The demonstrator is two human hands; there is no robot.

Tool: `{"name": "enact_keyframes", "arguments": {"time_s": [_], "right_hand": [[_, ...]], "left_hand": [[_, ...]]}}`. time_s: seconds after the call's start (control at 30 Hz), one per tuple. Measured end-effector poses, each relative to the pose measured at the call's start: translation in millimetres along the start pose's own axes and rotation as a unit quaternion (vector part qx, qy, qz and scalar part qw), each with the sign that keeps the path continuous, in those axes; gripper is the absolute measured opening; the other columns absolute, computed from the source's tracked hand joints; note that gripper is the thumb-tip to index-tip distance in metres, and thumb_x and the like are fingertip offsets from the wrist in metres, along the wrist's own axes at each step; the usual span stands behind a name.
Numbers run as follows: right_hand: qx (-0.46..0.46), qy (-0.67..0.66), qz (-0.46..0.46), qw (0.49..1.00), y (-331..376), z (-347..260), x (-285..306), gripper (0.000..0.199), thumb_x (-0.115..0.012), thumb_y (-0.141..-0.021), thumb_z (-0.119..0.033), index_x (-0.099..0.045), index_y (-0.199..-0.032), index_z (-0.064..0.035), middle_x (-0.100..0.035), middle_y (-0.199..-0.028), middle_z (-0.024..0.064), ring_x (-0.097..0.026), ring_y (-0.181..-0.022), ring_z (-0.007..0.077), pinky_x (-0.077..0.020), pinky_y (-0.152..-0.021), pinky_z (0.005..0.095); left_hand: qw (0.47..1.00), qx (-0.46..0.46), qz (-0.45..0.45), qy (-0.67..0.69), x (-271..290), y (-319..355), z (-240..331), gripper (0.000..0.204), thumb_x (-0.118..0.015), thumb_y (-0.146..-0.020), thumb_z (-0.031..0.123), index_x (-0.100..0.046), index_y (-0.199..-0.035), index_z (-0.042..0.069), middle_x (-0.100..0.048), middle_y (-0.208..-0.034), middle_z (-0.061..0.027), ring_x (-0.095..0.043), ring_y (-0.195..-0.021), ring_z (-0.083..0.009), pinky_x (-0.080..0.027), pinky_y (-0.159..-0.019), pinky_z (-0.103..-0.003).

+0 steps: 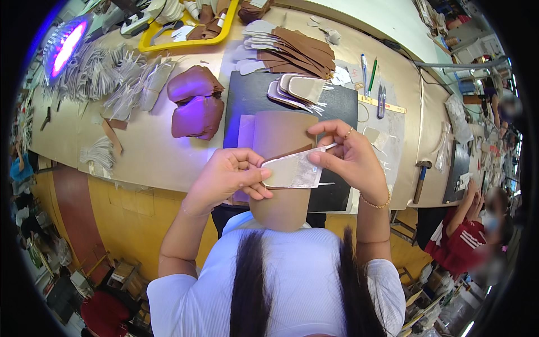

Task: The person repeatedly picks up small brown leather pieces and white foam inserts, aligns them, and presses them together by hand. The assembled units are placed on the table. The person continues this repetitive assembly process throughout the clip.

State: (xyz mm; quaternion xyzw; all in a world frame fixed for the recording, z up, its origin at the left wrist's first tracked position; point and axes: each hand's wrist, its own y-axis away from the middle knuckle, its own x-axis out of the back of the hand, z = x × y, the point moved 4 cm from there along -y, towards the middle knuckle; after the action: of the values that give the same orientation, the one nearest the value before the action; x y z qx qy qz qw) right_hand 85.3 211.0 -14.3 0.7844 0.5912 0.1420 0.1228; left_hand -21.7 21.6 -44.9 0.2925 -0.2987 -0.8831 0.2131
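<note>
Between my two hands is a pale, tongue-shaped piece (291,170) with a brown edge and light strips at its wide end. My left hand (229,175) pinches its rounded narrow end. At the wide end my right hand (349,156) grips it between thumb and fingers. Under it lies a tan curved board (283,210), which sticks out over the table edge toward me. A short stack of similar pale pieces (300,90) rests just beyond, on a black mat (241,92). Farther back lies a fanned pile of brown strips with pale ends (306,50).
Two brown leather stacks (196,115) sit left of the mat, with bundles of grey pieces (126,76) beyond. A yellow tray (188,44) stands at the back. Pens, snips (381,101) and a ruler lie right; a hammer (421,180) lies farther right. A co-worker in red (457,241) sits at right.
</note>
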Motion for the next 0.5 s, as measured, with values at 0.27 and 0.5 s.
{"name": "enact_keyframes", "arguments": {"time_s": [0.27,0.5], "right_hand": [[0.005,0.015,0.022,1.000,-1.1,2.3,-0.6,0.039,-0.071,-0.080,-0.006,-0.048,-0.111,-0.0039,-0.056,-0.082,0.0019,-0.058,-0.071,0.0061,-0.0471,-0.063,0.0187],[0.021,0.173,0.064,0.983,1.7,-5.2,-3.2,0.044,-0.075,-0.074,-0.008,-0.051,-0.111,-0.0052,-0.057,-0.088,0.0066,-0.059,-0.087,0.0158,-0.0464,-0.075,0.0295]], "left_hand": [[0.999,-0.021,0.030,0.005,0.0,-0.1,-3.6,0.010,-0.061,-0.086,0.003,-0.056,-0.090,-0.004,-0.066,-0.069,-0.0155,-0.067,-0.057,-0.0174,-0.053,-0.047,-0.022],[0.999,-0.040,0.030,-0.013,1.6,-1.1,-4.3,0.010,-0.061,-0.086,0.004,-0.056,-0.089,-0.004,-0.066,-0.067,-0.0167,-0.065,-0.051,-0.0172,-0.052,-0.044,-0.023]]}}
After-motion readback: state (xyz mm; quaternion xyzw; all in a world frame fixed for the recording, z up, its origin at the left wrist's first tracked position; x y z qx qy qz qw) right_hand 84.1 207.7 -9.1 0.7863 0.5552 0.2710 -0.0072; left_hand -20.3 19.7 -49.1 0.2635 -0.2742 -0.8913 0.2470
